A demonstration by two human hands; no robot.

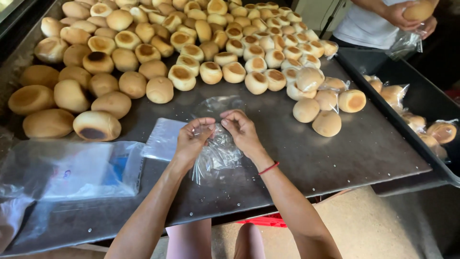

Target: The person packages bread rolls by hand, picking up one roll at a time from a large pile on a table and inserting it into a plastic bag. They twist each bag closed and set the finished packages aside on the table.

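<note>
dozens of round, brown-topped bread rolls [158, 48] crowd the grey metal tray [364, 148] from nine to twelve o'clock. at eight o'clock lies a stack of flat plastic bags [86, 170]. dead centre, my left hand [191, 139] and right hand [242, 132] pinch one clear plastic bag [218, 153] at its mouth, fingertips closed on the thin film. it looks feather-light, limp, crinkly and slippery, best gripped at the rim. at one o'clock, another person's hands [407, 14] bag a roll.
</note>
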